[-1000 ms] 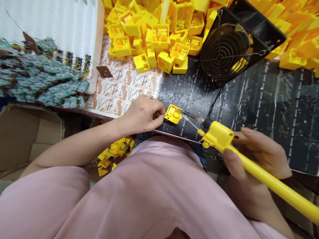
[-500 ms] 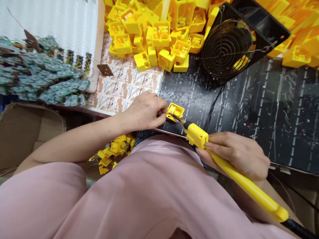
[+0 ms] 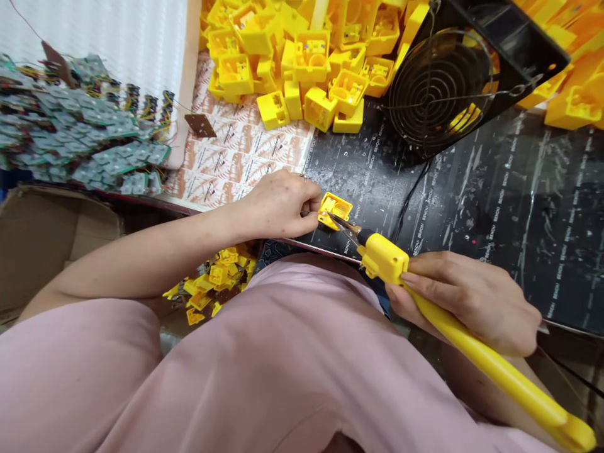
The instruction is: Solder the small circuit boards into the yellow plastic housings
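Near the table's front edge lies a small open yellow housing (image 3: 340, 206), its hollow side up. My left hand (image 3: 285, 204), a ring on one finger, is closed at the housing's left side with thumb and fingers pinched against it. My right hand (image 3: 476, 299) is wrapped round a yellow soldering iron (image 3: 448, 327) with a thick yellow body. The iron's dark metal tip points up and left and reaches the lower part of the housing. Small details at the tip are too tiny to make out.
A black fan (image 3: 431, 100) with a wire grille stands behind, its cable running forward. Yellow housings (image 3: 311, 56) are heaped at the back. Grey circuit boards (image 3: 80, 132) pile up at the left by a white foam tray (image 3: 190, 63). More yellow parts (image 3: 219, 277) lie below the table edge.
My right hand and the iron have shifted right and slightly down. The housing and my left hand appear slightly further right, and the camera view has shifted a little.
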{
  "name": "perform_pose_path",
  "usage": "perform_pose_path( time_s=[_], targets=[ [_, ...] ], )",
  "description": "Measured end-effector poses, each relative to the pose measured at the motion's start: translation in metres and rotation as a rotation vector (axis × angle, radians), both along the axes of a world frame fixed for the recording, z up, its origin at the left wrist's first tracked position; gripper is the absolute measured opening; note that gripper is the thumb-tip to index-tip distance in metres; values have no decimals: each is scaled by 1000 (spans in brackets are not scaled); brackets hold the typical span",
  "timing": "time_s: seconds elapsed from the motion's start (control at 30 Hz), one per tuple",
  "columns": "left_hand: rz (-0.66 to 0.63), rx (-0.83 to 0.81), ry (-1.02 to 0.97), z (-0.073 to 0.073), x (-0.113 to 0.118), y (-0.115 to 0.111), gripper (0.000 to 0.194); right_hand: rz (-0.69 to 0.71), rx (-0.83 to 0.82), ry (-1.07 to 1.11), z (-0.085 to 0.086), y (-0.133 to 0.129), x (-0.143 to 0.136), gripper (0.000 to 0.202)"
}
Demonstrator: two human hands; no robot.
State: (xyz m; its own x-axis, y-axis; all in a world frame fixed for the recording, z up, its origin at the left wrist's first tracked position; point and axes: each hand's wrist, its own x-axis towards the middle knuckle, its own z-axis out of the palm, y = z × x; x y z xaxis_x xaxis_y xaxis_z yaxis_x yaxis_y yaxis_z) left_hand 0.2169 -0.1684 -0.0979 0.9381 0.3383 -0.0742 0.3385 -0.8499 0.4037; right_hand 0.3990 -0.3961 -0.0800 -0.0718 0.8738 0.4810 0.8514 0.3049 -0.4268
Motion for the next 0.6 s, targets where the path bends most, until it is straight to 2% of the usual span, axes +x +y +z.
perform_pose_path(
  time_s=[0.1,0.2,0.37,0.5,0.6],
  targets=[
    [-7,-11,13,0,1,1,17,-18,40,24,0,2,0,17],
    [-12,-11,22,1,2,2,17,19,55,66,-4,2,2,12],
    [3,-1,50,1,3,2,17,89,82,51,-7,3,5,23],
    [2,8,74,1,5,2,15,-2,-5,77,-4,-5,9,7],
    [11,-1,101,2,6,2,14,-39,15,76,-6,-9,12,17]
  ],
)
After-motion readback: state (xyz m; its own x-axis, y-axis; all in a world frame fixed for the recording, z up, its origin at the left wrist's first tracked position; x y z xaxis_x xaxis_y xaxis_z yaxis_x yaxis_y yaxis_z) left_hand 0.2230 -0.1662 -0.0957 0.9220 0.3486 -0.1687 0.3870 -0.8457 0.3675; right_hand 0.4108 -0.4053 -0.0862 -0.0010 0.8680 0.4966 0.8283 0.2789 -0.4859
